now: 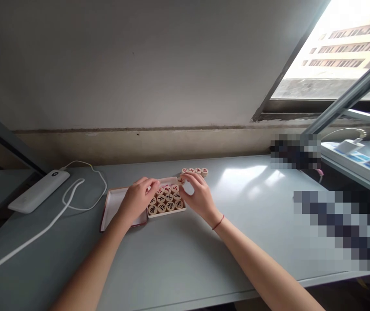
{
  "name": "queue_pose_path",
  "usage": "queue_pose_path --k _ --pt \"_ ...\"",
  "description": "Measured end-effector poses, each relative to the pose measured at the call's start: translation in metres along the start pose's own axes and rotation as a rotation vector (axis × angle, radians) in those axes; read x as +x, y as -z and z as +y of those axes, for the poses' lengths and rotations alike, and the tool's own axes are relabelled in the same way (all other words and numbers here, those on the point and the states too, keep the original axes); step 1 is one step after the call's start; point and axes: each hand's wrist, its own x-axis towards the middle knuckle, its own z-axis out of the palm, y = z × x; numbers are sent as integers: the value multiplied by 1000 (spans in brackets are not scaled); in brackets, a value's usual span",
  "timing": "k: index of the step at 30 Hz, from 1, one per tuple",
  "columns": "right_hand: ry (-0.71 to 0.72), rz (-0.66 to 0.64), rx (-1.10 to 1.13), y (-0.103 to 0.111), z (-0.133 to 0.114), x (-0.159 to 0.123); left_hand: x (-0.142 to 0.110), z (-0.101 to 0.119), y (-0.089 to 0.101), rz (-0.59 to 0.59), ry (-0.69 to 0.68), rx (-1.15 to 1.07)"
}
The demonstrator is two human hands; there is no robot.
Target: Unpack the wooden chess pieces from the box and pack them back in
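Note:
A small white box [166, 212] on the grey table holds several round wooden chess pieces [166, 200] marked in red and black. My left hand [137, 200] rests on the box's left side, its fingers curled over the edge by the pieces. My right hand [198, 195] is at the box's right side and pinches one red-marked piece [181, 181] above the far right corner. A short row of loose pieces [195, 171] lies on the table just beyond my right hand. The box's lid [114, 203] lies open-side up to the left, partly under my left hand.
A white power bank [39, 191] with a looping white cable [74, 199] lies at the left. Wall runs behind the table [185, 255]. A window and a metal rail are at the right, with white devices [349, 147] on a neighbouring surface and blurred patches.

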Motion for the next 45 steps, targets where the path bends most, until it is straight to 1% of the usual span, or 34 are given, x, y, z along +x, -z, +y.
queue_pose_path --k 1,3,6,9,15,21,24,27,29,31,33,35,37,39,41,45 --pt "-58 -7 -29 1 7 0 1 -5 1 16 -4 102" --pt "-151 -59 -81 1 20 -2 2 -15 0 11 -3 280" --pt "-205 -134 -138 1 33 -4 1 -24 -4 -11 0 455" --pt "-194 -165 -175 -2 38 -5 -2 -24 -9 -15 -2 508" --pt "-166 -176 -191 -5 38 -5 -3 -26 -12 -3 -24 472" --pt "-174 -141 -213 -5 35 -8 0 -31 -9 -8 -61 399" --pt "-168 -140 -221 -6 35 -9 1 -28 -7 -14 -78 377" --pt "-175 -145 -231 -5 36 -9 3 -25 -4 -47 -75 353" --pt "-173 -122 -226 -4 33 -8 3 -23 -2 -45 -69 328" --pt "-120 -77 -190 -1 25 -6 4 -21 0 14 -63 295" --pt "-21 -56 -118 2 11 -3 4 -16 1 78 -61 216" --pt "89 -81 -43 4 -5 -2 3 -8 0 80 -65 64" --pt "165 -115 0 4 -19 -1 0 2 -3 39 -70 -101" --pt "197 -129 16 3 -28 -2 -2 10 -8 0 -62 -206" --pt "199 -126 24 1 -31 -3 -5 14 -13 -14 -46 -265" --pt "194 -108 24 -1 -30 -6 -6 17 -22 23 9 -330"
